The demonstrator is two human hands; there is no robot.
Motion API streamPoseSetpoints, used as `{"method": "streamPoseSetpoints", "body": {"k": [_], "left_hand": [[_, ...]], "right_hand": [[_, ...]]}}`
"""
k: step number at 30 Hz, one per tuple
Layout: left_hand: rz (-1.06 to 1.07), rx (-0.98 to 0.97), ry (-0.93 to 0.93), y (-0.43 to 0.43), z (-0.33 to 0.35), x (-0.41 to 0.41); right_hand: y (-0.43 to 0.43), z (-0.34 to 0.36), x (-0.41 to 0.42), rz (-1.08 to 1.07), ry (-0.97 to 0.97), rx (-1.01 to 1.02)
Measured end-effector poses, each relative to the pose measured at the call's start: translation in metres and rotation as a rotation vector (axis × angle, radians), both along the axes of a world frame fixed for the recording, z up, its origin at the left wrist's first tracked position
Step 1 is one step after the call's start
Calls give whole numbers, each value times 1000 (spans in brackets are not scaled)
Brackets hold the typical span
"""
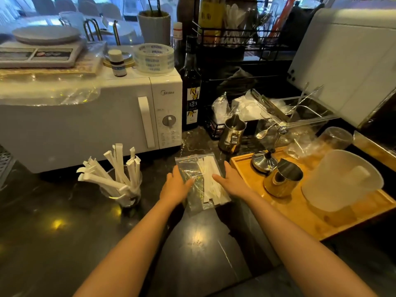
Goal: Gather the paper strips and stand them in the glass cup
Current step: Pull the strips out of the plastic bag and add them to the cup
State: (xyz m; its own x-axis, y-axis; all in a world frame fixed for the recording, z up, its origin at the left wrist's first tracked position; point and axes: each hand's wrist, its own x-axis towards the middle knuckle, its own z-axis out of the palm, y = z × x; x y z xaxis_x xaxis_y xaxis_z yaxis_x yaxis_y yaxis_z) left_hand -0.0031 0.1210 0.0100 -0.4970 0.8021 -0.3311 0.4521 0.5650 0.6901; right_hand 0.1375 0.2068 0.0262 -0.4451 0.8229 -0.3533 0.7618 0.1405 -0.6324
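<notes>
A clear plastic zip bag (194, 166) lies on the dark counter with several white paper strips (211, 189) inside it. My left hand (175, 183) rests flat on the bag's left side, fingers apart. My right hand (232, 179) lies on its right edge, thumb touching the strips. To the left stands a glass cup (124, 196) with several white paper strips (115, 168) upright in it, fanned out.
A white microwave (107, 116) stands behind the cup. A wooden tray (300, 211) to the right holds a metal jug (282, 179), a lidded pot (264, 161) and a white pitcher (340, 181). A syrup bottle (191, 93) and a steel jug (232, 133) stand behind the bag.
</notes>
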Motion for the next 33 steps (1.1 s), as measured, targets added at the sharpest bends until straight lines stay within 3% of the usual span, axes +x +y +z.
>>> {"method": "streamPoseSetpoints", "body": {"k": [5,9,13,23,27,33], "left_hand": [[133,36,-167,3,-6,6],[278,79,-510,3,-9,9],[307,94,-676,-2,-12,12],[300,83,-686,-12,-12,18],[296,104,-685,-23,-7,17],[252,129,-677,-40,0,11]], "right_hand": [[3,-12,-1,-67,-29,-55],[6,-16,-2,-137,-38,-48],[7,-19,-3,-189,-53,-86],[-4,-23,-6,-284,90,-306],[-14,-18,-3,-216,93,-387],[-31,-9,5,-114,236,-348]]}}
